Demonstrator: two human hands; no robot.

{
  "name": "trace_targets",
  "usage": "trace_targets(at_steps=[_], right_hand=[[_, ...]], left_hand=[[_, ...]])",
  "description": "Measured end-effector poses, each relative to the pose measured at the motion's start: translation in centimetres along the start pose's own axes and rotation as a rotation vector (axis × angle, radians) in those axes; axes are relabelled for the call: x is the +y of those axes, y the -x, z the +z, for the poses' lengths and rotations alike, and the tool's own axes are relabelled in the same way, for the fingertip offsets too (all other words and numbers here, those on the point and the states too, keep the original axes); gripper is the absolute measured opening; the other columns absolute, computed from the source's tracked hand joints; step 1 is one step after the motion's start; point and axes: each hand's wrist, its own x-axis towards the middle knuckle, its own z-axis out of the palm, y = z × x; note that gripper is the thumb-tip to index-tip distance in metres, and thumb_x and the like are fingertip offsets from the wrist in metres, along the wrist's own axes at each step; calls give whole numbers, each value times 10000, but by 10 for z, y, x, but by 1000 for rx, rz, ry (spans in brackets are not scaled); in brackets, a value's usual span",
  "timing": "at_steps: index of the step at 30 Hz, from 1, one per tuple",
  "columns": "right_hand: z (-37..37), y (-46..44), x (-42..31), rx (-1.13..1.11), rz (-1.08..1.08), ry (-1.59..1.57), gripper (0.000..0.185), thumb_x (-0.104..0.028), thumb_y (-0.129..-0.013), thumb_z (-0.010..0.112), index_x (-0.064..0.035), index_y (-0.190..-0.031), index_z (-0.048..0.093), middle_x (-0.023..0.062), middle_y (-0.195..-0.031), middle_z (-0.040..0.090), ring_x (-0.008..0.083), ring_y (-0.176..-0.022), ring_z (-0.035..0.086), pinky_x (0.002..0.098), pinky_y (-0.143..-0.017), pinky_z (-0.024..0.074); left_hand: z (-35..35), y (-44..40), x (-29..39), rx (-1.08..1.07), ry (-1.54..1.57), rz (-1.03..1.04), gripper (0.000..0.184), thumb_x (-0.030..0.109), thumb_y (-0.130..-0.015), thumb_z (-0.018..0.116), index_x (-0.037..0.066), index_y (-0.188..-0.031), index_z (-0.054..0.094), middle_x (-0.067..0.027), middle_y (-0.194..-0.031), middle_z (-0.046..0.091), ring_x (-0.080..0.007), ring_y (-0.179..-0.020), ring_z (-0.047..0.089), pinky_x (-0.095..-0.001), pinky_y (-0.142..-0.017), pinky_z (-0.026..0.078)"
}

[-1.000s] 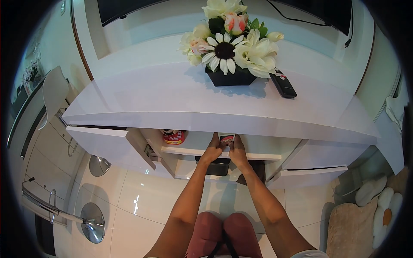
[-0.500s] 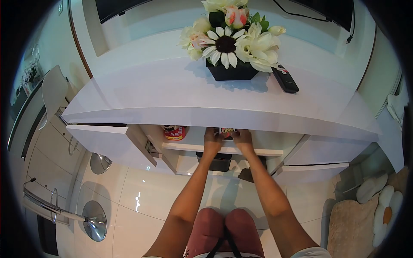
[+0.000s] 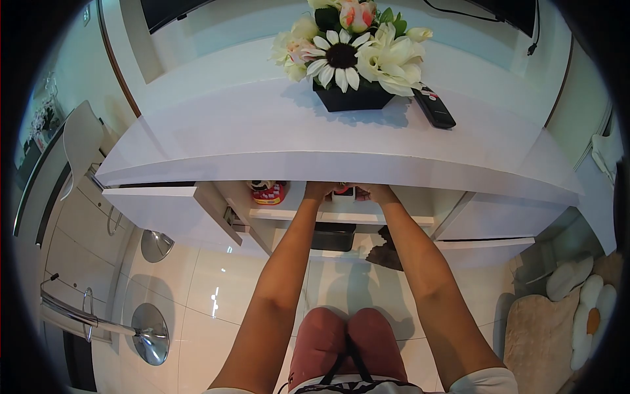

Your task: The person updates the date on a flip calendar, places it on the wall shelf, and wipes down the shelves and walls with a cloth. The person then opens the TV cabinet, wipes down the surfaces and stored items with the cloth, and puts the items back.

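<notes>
Both my hands reach into the open shelf under the white cabinet's top. My left hand (image 3: 319,190) is at the left side of a small red and dark box (image 3: 343,195), its fingers closed against it and partly hidden by the overhang. Against the box's right side, my right hand (image 3: 375,192) has its fingers curled in. Only the front of the box shows between them, just above the shelf board (image 3: 341,213). To the left on the same shelf stands a red container (image 3: 268,194) with a black and white upper part.
Below the shelf sit a black bin (image 3: 333,237) and a dark brown item (image 3: 386,253). An open white door (image 3: 174,209) swings out at left. Above, a flower arrangement (image 3: 348,65) and a remote control (image 3: 434,108) rest on the cabinet top. A bar stool (image 3: 149,333) stands left.
My hands and the small box have moved deeper into the shelf, so the overhang now covers more of them. The camera view has shifted slightly.
</notes>
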Motion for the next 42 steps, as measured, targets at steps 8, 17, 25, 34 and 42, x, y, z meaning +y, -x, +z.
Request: trace_targets(at_steps=[8, 17, 25, 34, 42], right_hand=[[2, -6, 9, -27, -87, 17, 510, -181, -627, 810, -119, -1051, 533, 56, -821, 609, 193, -738, 609, 377, -607, 517], [-2, 3, -8, 130, -346, 515, 435, -239, -744, 695, -86, -1119, 539, 97, -845, 628, 253, -745, 614, 393, -668, 510], [151, 46, -51, 73, -715, 619, 519, -408, -726, 697, -15, -1048, 594, 182, -980, 615, 314, -940, 589, 401, -802, 453], [203, 41, -42, 156, -908, 893, 607, -344, -682, 753, -37, -1154, 527, 174, -1061, 592, 349, -1011, 559, 425, -857, 438], [188, 47, -32, 104, -932, 654, 676, -336, -607, 798, -43, -1147, 518, 167, -1075, 596, 340, -963, 582, 407, -854, 456]], left_hand=[[-1, 4, 12, -99, 17, -63, 543, -40, -702, 692, 84, -1185, 477, -101, -997, 596, -280, -903, 604, -496, -642, 558], [-2, 11, 11, -61, -37, -34, 536, 86, -741, 710, 80, -1223, 474, -138, -1044, 608, -257, -823, 626, -421, -644, 566], [-40, 82, -52, 163, 160, 133, 291, 159, -781, 637, -71, -959, 626, -132, -817, 665, -174, -625, 616, -272, -530, 502], [-92, 144, -80, 362, 367, 90, 356, 52, -823, 583, -59, -1156, 516, -96, -973, 556, -179, -774, 598, -296, -645, 552], [-108, 112, -101, 491, 519, 100, 639, 14, -813, 585, -77, -1342, 238, -187, -999, 573, -233, -810, 619, -333, -729, 525]])
